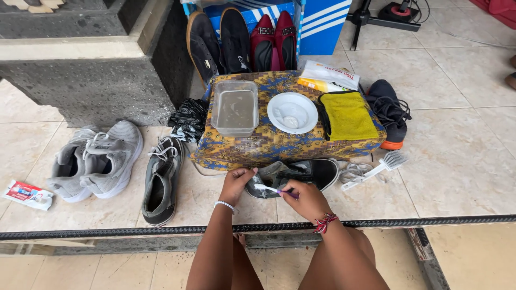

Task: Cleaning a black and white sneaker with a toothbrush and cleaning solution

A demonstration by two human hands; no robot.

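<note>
A black shoe with a white sole (309,173) lies on its side on the tiled floor, in front of a low table draped in a yellow and blue patterned cloth (269,142). My left hand (236,182) grips the shoe's toe end. My right hand (303,198) holds a toothbrush (269,188) with a purple handle, its white head resting against the shoe's toe. On the cloth stand a clear plastic tub of murky water (235,109), a white bowl (292,113) and a folded yellow cloth (348,116).
A pair of grey sneakers (99,158) and a single dark grey sneaker (161,180) lie to the left, with a toothpaste tube (27,194) beyond them. A white brush (376,166), loose laces (352,173) and a black shoe (389,110) sit right. More shoes (242,40) lean behind the table. A dark step edge (430,220) runs across.
</note>
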